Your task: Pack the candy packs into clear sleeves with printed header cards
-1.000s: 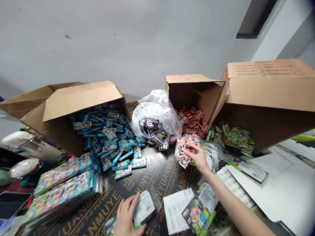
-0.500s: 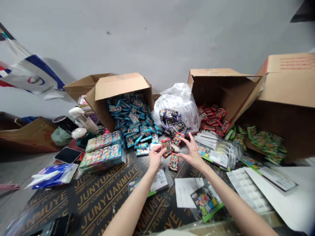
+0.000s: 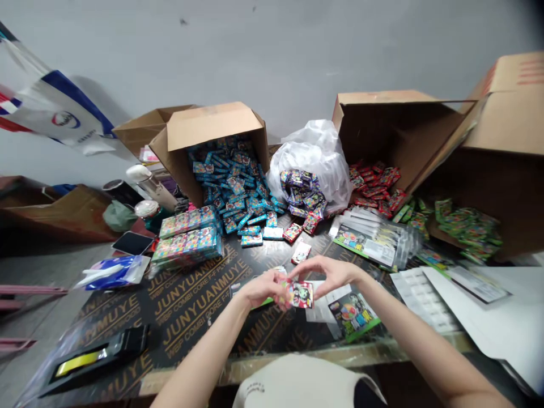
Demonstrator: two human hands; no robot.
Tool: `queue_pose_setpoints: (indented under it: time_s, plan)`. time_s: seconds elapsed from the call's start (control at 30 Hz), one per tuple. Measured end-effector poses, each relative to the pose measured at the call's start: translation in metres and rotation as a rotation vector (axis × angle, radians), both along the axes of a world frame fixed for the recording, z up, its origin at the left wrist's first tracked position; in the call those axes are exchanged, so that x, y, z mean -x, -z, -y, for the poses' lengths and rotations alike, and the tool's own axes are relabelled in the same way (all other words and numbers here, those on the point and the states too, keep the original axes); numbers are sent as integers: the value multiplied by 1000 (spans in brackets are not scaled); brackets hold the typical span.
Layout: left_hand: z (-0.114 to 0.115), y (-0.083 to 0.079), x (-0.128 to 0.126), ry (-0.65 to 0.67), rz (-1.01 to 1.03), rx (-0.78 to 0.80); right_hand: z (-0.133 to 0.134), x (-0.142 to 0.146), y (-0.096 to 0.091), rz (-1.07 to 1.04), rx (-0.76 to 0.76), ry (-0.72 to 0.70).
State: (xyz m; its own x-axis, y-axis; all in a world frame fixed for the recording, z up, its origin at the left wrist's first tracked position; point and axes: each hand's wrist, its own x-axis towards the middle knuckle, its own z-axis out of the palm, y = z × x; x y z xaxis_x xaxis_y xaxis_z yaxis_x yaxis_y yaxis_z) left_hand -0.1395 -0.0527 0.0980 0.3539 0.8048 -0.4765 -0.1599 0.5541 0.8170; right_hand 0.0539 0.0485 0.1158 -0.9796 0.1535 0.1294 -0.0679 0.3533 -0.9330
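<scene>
A small red printed packet (image 3: 301, 294) is held between both hands above the dark board (image 3: 199, 306). My left hand (image 3: 264, 288) pinches its left edge. My right hand (image 3: 329, 273) curls over its top and right side. Under the hands lie a white sheet and a green-edged card (image 3: 354, 315). Loose red packets (image 3: 301, 253) lie just beyond the hands. Behind them are a tipped box of blue packets (image 3: 232, 187), a clear bag of purple packets (image 3: 304, 195), a box of red packets (image 3: 376, 184) and a box of green packets (image 3: 465, 226).
Stacked colourful packs (image 3: 187, 241) sit on the left, with a phone (image 3: 132, 242), cups and a flask (image 3: 151, 184) behind. A black tape dispenser (image 3: 96, 354) lies front left. Clear sleeves (image 3: 378, 241) and white trays (image 3: 429, 303) lie on the right. A white cap (image 3: 297, 382) is at the bottom.
Both hands have pulled back from the packet pile toward me, carrying one red packet. The view has tilted down and widened.
</scene>
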Motion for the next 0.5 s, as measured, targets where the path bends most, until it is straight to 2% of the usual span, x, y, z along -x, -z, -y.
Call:
queue_pose_setpoints:
  time_s: [0.03,0.07,0.13,0.17,0.2,0.27,0.37,0.43,0.5]
  plan:
    - [4,1,0,33,-4,27,-1,0,3,1,-6,33]
    - [7,3,-1,20,-13,46,-2,1,8,-16,-42,162]
    - [10,9,-4,-130,-47,56,0,5,19,-79,-161,545]
    - [10,13,-6,-238,-63,52,3,7,25,-102,-210,686]
    - [9,17,-7,-337,-73,48,7,10,30,-111,-245,750]
    - [7,23,-11,-439,-77,39,18,15,36,-96,-301,693]
    - [8,26,-14,-480,-58,22,35,22,39,-67,-441,570]
    - [11,27,-11,-452,-70,-17,40,23,40,-53,-500,580]
    - [15,29,-1,-427,-246,-168,40,21,43,-26,-524,643]
